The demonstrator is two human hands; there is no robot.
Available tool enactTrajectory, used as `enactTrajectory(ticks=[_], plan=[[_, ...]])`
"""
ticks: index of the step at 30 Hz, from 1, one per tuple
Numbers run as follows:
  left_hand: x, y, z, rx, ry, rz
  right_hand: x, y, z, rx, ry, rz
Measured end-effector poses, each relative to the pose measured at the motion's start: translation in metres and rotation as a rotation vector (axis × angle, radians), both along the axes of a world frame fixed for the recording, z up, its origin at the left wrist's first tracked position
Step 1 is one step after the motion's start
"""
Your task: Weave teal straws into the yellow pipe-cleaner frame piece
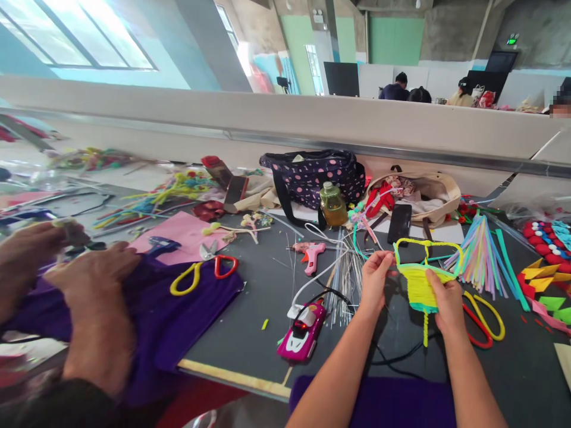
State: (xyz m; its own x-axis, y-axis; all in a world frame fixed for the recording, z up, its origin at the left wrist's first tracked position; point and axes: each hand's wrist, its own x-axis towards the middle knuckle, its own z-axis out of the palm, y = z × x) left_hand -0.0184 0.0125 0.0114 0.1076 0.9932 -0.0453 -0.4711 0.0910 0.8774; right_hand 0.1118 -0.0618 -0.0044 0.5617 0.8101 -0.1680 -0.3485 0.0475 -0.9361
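Note:
A yellow pipe cleaner piece (414, 287) is held up over the dark tabletop. Its lower body is tightly wrapped, with teal bands along the top and bottom. An open yellow frame rises above it, and a twisted stem hangs below. My right hand (447, 300) grips the wrapped body, thumb in front. At the upper left corner, my left hand (378, 278) is closed in a pinch on the piece's edge; the exact strand between the fingertips is hard to make out. Scissors with red and yellow handles (498, 321) lie beside my right wrist.
Left, a co-worker's hands (91, 267) are over purple cloth (191, 321), near other scissors (185, 279). A pink glue gun (312, 254), a magenta car-shaped device (303, 336) and cables lie mid-table. Behind stand a patterned bag (307, 178), bottle (333, 205), phone (399, 223) and pastel pipe cleaners (479, 255).

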Motion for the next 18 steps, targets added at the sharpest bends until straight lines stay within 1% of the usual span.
enactTrajectory(ticks=[4, 9, 14, 18], plan=[[-0.001, 0.0, 0.002, 0.1, 0.102, 0.071, 0.0, -0.002, 0.001, 0.05, -0.236, -0.013], [-0.001, 0.002, 0.002, 0.111, 0.133, 0.129, -0.005, -0.01, 0.016, 0.073, -0.559, 0.044], [-0.001, 0.004, 0.003, 0.118, 0.122, 0.163, -0.015, -0.015, 0.031, 0.145, -0.67, 0.043], [-0.001, 0.001, 0.007, 0.125, 0.125, 0.222, -0.019, -0.015, 0.033, 0.147, -0.713, -0.005]])
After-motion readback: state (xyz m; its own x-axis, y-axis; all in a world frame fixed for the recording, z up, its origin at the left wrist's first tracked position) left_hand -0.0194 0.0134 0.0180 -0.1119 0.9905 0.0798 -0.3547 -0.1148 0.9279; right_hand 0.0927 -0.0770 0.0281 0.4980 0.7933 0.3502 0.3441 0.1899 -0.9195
